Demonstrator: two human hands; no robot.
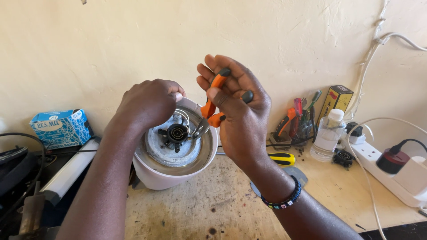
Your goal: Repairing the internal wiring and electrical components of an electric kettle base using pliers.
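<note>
Head view, looking down at my bench: my left hand (149,104) curls in a closed fist over the far rim of the white kettle (171,175), which sits upturned with its round metal base plate (167,153) facing up at me. What my left fingertips pinch I cannot tell, since my knuckles hide them, though thin wires (183,116) rise from the plate just beside them. My right hand (238,111) is wrapped around the orange-handled pliers (210,111), fingers clamped on both grips, and the metal nose points down and left to the black connector (177,132) in the middle of the plate. Whether the tips bite on a wire there is too small to tell. A beaded bracelet (284,200) circles my right wrist. On the wooden tabletop (209,209), right of the kettle, lies a yellow-handled screwdriver (281,158); farther right stand a clear plastic bottle (327,135) and a white power strip (391,171). A blue box (60,128) sits at the far left against the wall.
</note>
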